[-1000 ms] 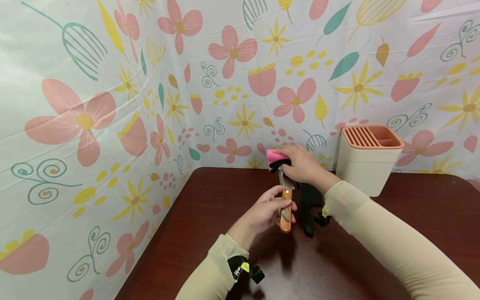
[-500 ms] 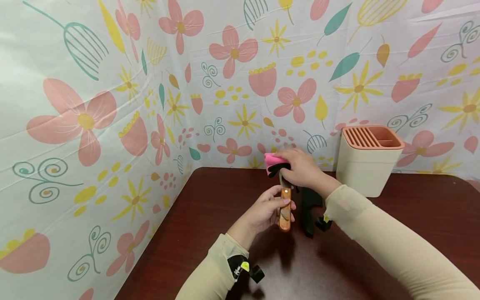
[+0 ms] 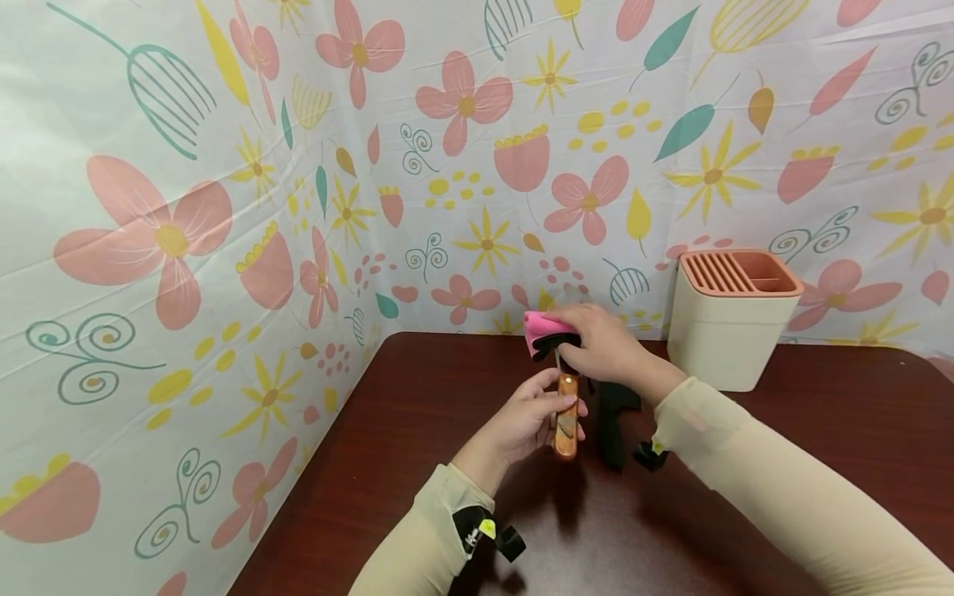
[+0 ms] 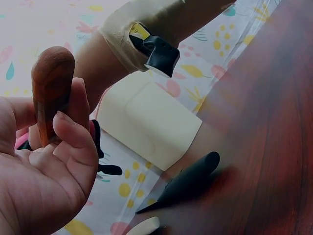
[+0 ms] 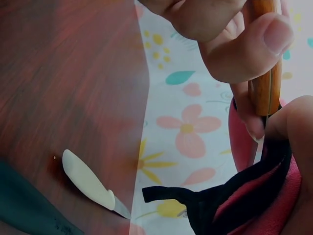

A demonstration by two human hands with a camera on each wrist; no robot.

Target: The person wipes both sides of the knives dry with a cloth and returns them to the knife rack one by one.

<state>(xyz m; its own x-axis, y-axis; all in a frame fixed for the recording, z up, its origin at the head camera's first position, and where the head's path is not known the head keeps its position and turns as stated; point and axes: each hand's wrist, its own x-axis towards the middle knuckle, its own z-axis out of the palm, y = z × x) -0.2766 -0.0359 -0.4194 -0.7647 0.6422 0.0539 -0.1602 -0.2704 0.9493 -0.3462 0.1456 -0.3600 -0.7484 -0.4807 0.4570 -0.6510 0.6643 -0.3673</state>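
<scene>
My left hand grips a knife by its orange-brown wooden handle, thumb laid across it. The knife stands nearly upright above the table, blade away from me. Around the blade my right hand holds a folded pink cloth with black edging, and the fingers pinch it close above the handle. Most of the blade is hidden by the cloth and fingers. In the right wrist view the handle runs down into the cloth, and a thin strip of metal shows between them.
A cream knife holder with an orange slotted top stands at the back right. On the dark red table lie a black-handled thing and a small knife with a cream handle. A flower-patterned sheet hangs behind.
My right hand and the pink cloth have slid down the blade toward the wooden handle. My left hand and the knife have stayed almost in place.
</scene>
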